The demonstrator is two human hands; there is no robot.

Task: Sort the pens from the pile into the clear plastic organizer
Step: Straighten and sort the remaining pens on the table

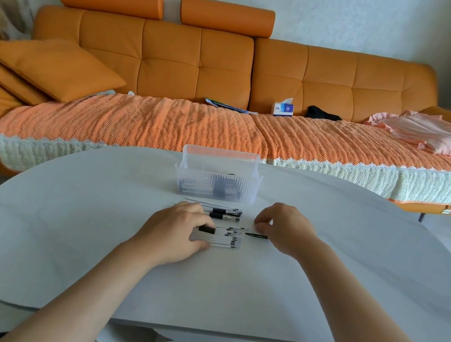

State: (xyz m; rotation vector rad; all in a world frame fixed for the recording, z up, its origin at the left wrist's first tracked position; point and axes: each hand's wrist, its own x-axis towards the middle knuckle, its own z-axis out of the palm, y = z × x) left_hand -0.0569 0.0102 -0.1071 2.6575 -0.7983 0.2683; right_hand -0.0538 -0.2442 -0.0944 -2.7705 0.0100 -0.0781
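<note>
A pile of white pens (225,237) with black tips and caps lies side by side in the middle of the pale oval table (89,238). My left hand (179,228) rests on the pile's left end, fingers and thumb curled round several pens. My right hand (283,227) hovers at the pile's right side with curled fingers over a small black pen part (256,235); whether it holds it is unclear. Beyond the pile stands the clear ribbed plastic organizer (216,184), with several pens lying inside.
An orange sofa (206,58) with a knitted orange cover runs behind the table. On it lie a tissue box (282,109), a magazine, a black item and pink cloth (430,135). The table's near edge sits just above my forearms.
</note>
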